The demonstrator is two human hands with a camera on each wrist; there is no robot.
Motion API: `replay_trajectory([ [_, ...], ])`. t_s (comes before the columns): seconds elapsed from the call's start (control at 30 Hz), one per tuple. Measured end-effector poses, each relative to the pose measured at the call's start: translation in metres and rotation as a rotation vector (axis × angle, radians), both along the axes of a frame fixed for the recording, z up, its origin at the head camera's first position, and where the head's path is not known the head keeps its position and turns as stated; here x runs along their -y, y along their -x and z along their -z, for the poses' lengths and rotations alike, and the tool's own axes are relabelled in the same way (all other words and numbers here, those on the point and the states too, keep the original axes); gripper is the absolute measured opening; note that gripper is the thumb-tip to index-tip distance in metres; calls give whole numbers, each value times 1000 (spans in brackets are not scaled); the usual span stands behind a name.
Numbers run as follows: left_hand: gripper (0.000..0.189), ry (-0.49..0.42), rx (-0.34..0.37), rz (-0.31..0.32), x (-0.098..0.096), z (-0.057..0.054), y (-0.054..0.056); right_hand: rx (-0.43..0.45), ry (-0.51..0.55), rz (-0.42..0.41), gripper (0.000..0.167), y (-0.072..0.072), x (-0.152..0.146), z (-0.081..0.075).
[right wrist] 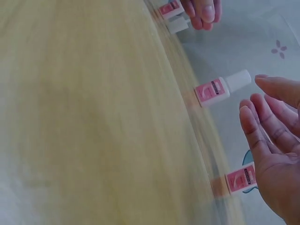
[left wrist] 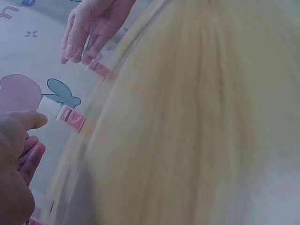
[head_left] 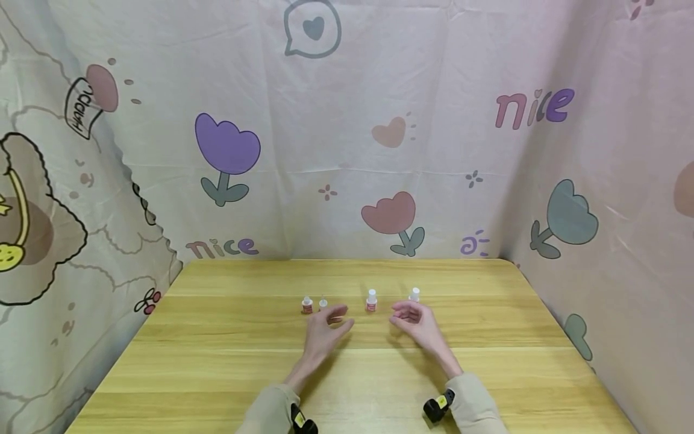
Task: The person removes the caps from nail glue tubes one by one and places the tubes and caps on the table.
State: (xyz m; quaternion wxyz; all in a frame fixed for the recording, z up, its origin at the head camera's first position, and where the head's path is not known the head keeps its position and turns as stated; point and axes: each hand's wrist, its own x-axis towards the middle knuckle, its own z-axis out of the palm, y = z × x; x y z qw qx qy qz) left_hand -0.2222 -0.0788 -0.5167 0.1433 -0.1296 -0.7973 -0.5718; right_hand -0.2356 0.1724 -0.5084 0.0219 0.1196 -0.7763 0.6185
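My left hand (head_left: 324, 333) is over the table with thumb and fingers apart, holding nothing. Just behind it stands a small white bottle with a red label (head_left: 307, 306), a narrow tip on top, beside a small white cap-like piece (right wrist: 178, 25). Between the hands a capped white bottle with a pink label (right wrist: 212, 92) stands upright. My right hand (head_left: 418, 325) has loosely bent fingers and nothing in its grasp. Its fingers partly cover another small bottle (head_left: 414, 294) in the head view; that bottle's pink label (right wrist: 241, 178) shows in the right wrist view.
The light wooden table (head_left: 244, 374) ends behind the bottles at a patterned cloth (head_left: 325, 120), which also hangs at both sides. A black wrist camera (head_left: 438, 407) sits on the right sleeve (head_left: 477, 404); another shows at the left sleeve (head_left: 269, 413).
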Motion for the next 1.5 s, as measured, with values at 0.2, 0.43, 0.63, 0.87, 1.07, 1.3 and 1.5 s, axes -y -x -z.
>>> replay_trajectory([
  [0.2,45,-29,34,102,-19,3,13,-7,-9,-14,33,1,-6,2],
  [0.43,60,-12,123,125,-35,4,25,-26,27,-24,30,1,-6,2],
  [0.63,64,-48,172,116,-43,4,32,-27,38,-16,29,-1,-7,2],
  [0.87,62,-38,179,99,-47,3,35,-34,41,-17,31,-3,-9,3],
  [1.07,58,-13,180,87,-50,4,39,-39,17,3,28,-4,-10,4],
  [1.3,49,11,179,59,-52,5,43,8,15,23,30,-3,-10,5],
  [1.5,42,27,179,39,-54,8,46,26,17,20,30,-4,-9,4],
])
